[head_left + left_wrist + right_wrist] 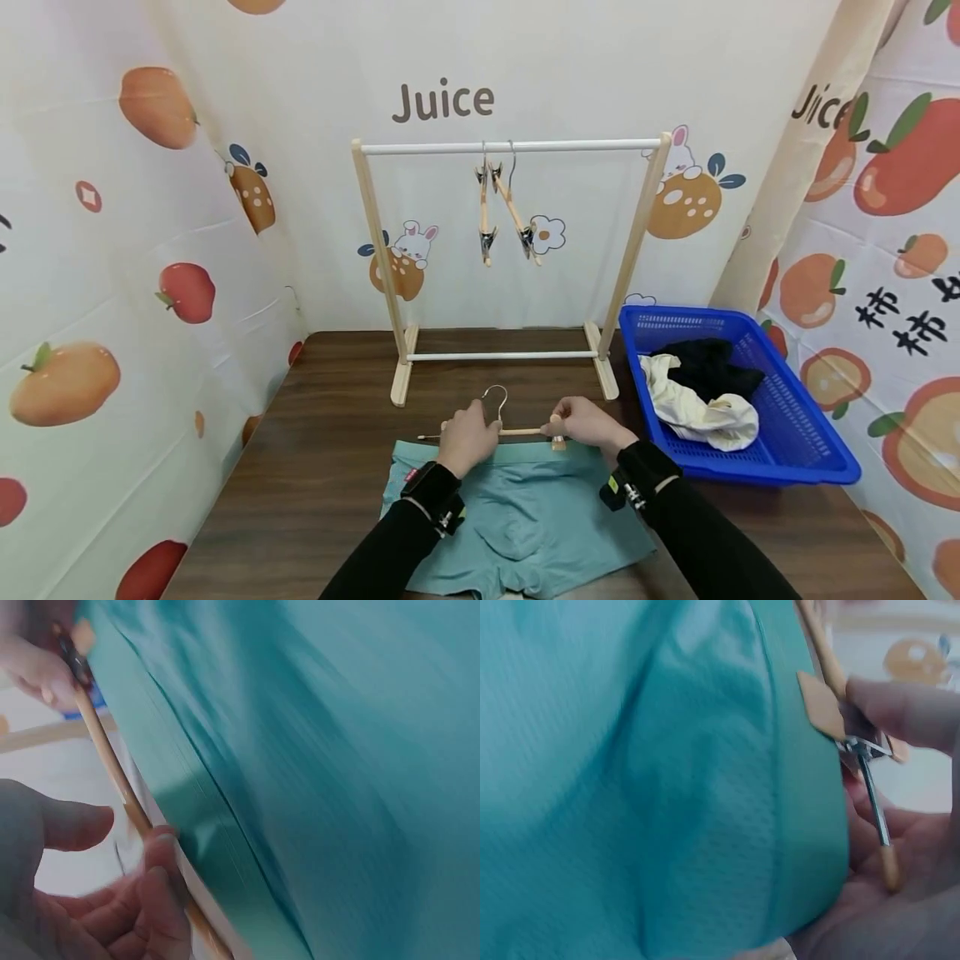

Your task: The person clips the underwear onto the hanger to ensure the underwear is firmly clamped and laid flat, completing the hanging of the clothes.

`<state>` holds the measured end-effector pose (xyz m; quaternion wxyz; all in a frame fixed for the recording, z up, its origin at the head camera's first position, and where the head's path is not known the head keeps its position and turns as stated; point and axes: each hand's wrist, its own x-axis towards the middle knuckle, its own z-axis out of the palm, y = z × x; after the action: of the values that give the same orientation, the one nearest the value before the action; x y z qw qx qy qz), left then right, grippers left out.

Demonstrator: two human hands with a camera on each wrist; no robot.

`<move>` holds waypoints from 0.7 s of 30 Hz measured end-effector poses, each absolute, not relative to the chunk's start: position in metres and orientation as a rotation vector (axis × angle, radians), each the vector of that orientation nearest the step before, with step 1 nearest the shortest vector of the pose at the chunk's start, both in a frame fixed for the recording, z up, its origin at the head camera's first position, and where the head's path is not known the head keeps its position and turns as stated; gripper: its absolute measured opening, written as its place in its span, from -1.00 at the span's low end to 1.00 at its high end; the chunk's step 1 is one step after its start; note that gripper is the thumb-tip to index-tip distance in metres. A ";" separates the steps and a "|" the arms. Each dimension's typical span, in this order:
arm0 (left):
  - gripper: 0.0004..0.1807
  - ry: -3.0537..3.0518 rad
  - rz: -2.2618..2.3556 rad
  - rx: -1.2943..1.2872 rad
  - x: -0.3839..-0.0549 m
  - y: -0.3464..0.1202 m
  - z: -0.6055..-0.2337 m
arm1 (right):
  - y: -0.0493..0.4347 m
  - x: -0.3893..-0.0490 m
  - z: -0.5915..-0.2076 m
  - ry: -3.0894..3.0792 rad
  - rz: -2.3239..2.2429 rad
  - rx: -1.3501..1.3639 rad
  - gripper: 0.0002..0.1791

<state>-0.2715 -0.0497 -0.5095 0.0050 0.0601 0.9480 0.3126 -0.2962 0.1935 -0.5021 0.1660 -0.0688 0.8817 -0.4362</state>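
A teal pair of boxer briefs (517,508) lies on the table, waistband away from me. Along that waistband runs a wooden clip hanger (519,432), its metal hook pointing to the rack. My left hand (468,437) has its curled fingers on the bar near the hook; the thumb stands off the bar in the left wrist view. At the right end, my right hand (588,425) pinches the hanger's clip (855,731) between thumb and fingers. The clip's wooden pad (821,705) overlaps the waistband in the right wrist view.
A wooden rack (510,148) with a white rail stands at the back, two clip hangers (517,212) hanging from it. To the right, a blue basket (813,417) holds black cloth (708,367) and cream cloth (697,412). Printed curtains surround the brown table (300,500).
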 end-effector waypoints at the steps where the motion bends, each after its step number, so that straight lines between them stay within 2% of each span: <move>1: -0.71 2.944 1.026 0.171 -0.271 -0.046 -0.508 | 0.190 -0.293 -0.500 2.520 -1.259 -0.198 -0.73; 9: -0.56 2.865 1.144 0.038 -0.269 -0.034 -0.506 | 0.174 -0.269 -0.492 2.590 -1.315 -0.210 -0.76; 12: -0.57 2.824 1.187 0.018 -0.269 -0.035 -0.505 | 0.170 -0.261 -0.487 2.621 -1.300 -0.277 -0.75; 21: -0.51 2.881 1.172 0.130 -0.272 -0.042 -0.493 | 0.183 -0.247 -0.458 2.679 -1.270 -0.454 -0.78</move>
<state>-0.2719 -0.0423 -0.4928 0.0141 0.0419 0.9254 0.3764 -0.2471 0.1830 -0.4578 0.0711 -0.1509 0.8909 -0.4224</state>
